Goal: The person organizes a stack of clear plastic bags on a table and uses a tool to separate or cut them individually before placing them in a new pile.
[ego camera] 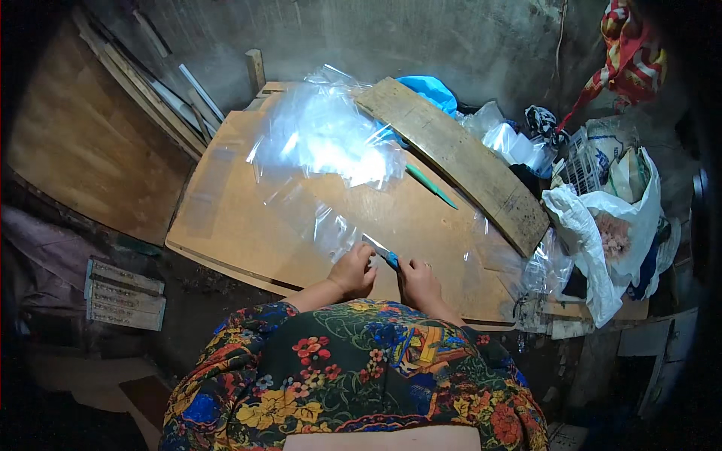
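Note:
Near the table's front edge, my left hand (354, 272) pinches the near end of a clear plastic bag or film (330, 228), which stretches away to the upper left across the wood. My right hand (420, 283) is closed on the blue handle of a knife or similar bladed tool (383, 252). Its blade points to the upper left, just beyond my left fingertips, against the edge of the plastic. The exact kind of tool is hard to tell. Farther off lies a glossy heap of clear plastic bags (333, 135), with a green pointed tool (431, 187) to its right.
A long wooden board (457, 163) lies slantwise across the table (225, 237). At the right are more clear plastic, a white sack (581, 242) and a wire basket (581, 163). Wooden strips (158, 107) lean behind the table's left side. A blue bag (431, 93) lies behind the board.

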